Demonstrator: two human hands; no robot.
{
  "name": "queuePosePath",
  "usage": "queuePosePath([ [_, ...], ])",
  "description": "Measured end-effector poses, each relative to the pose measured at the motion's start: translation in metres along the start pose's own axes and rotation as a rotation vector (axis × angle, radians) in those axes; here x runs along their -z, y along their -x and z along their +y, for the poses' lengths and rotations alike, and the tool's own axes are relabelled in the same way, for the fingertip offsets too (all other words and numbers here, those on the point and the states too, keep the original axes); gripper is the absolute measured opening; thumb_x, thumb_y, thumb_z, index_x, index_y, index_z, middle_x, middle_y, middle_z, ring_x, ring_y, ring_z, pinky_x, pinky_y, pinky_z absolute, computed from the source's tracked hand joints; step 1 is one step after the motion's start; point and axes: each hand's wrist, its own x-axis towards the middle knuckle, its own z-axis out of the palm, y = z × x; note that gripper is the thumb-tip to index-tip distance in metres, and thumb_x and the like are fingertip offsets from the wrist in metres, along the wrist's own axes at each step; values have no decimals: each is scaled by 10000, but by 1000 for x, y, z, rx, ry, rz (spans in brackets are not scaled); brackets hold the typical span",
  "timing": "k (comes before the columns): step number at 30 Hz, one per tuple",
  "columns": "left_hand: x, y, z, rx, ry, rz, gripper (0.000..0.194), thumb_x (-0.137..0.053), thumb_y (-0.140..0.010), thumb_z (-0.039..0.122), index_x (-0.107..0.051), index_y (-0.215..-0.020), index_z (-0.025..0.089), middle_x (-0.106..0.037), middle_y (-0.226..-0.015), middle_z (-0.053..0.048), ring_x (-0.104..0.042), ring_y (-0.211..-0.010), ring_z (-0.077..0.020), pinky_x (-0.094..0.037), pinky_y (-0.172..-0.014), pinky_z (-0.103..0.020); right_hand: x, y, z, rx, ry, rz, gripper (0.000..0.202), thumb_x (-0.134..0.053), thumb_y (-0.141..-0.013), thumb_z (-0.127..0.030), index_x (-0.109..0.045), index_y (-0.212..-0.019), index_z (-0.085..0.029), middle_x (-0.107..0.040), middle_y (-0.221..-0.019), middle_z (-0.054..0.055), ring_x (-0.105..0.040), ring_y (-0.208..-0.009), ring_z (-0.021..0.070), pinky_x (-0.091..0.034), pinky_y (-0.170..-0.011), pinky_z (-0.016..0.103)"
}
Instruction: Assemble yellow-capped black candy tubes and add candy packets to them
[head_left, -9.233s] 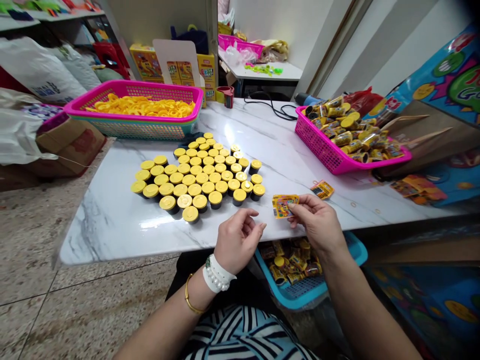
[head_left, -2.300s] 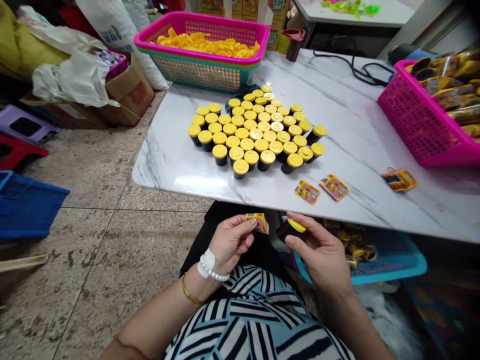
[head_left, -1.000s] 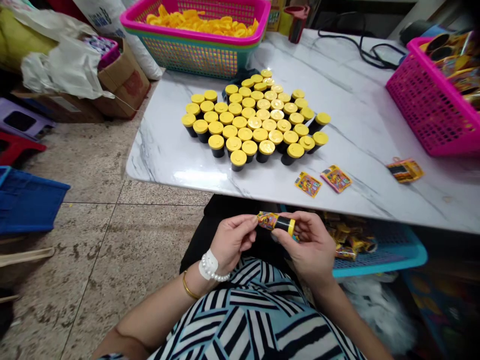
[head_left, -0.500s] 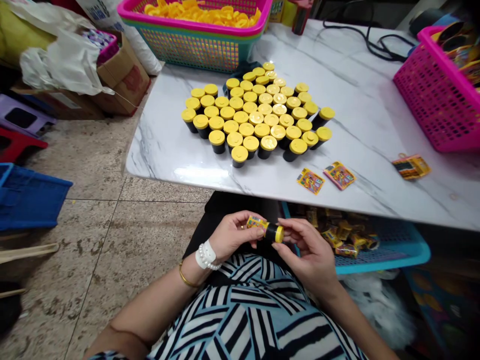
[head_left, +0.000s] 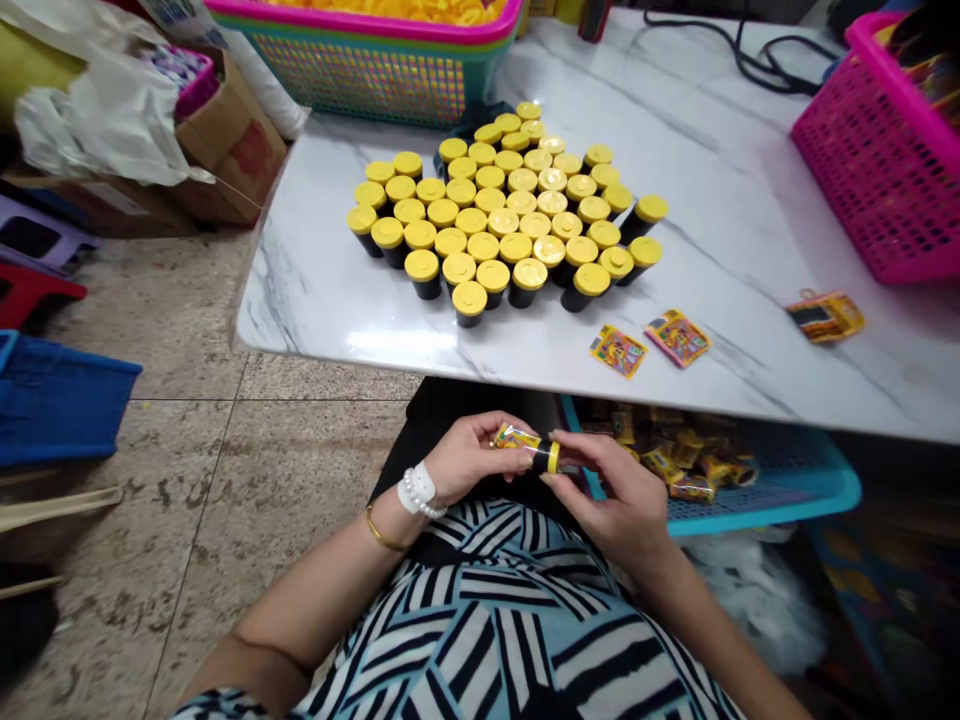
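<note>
Above my lap, my left hand (head_left: pixel 469 462) grips a small black canister (head_left: pixel 541 457) with a yellow cap, lying on its side. A colourful printed plastic sleeve (head_left: pixel 516 437) covers the canister's left part, between my left thumb and fingers. My right hand (head_left: pixel 626 500) has its thumb and fingertips at the capped end, on either side of the yellow cap (head_left: pixel 554 457). Beyond, many upright black canisters with yellow caps (head_left: pixel 469 300) crowd together on the marble-patterned table (head_left: pixel 315 330). Two flat printed sleeves (head_left: pixel 618 351) lie near the table's front edge.
A basket (head_left: pixel 360 75) of yellow caps stands at the back. At the right is a pink basket (head_left: pixel 885 150), with a bundle of sleeves (head_left: pixel 825 317) before it. Under the table edge, a blue basket (head_left: pixel 840 490) holds wrapped canisters. Boxes and stools sit left.
The view has tilted slightly down. Less of the canister's black body shows outside the sleeve, and its cap faces me less. Both hands stay around it.
</note>
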Motion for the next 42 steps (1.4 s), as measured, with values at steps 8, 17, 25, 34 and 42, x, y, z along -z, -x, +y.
queuePosePath([
  [8,-2,-3,-4,79,2,-139,498,-780,-729,468,-649,-1053,113,-670,-779,-48,-607,-588,-110,-473,-519,-220,0,1,1,86,71,34,334,-723,-798,-100,-662,-1113,-195,-671,-1001,88,-656,-933,194,-569,-822,327],
  [17,8,3,-10,84,19,-74,436,-819,-701,390,-623,-982,120,-652,-756,-25,-543,-536,-68,-418,-483,-182,2,8,-3,91,62,21,346,-725,-801,-110,-658,-1123,-220,-688,-993,84,-680,-908,190,-593,-803,325],
  [25,-1,8,-4,-129,-391,-75,314,-709,-813,383,-687,-994,128,-673,-900,-67,-592,-759,-142,-466,-700,-255,-13,22,-5,-387,-300,86,232,-783,-746,-196,-717,-967,-222,-734,-932,54,-722,-805,186,-633,-721,319],
  [34,11,16,-27,-153,-682,-18,332,-553,-911,446,-590,-1048,146,-596,-711,3,-490,-581,-108,-369,-549,-216,-47,45,8,-561,-444,28,264,-671,-852,-269,-585,-1089,-193,-694,-884,42,-710,-741,157,-618,-663,284],
  [42,-7,19,-14,-31,-284,-108,413,-521,-907,543,-541,-1086,171,-422,-597,75,-319,-445,-63,-261,-438,-196,-40,36,23,110,53,68,396,-501,-945,-297,-442,-1320,-185,-665,-960,101,-693,-791,210,-601,-645,329],
])
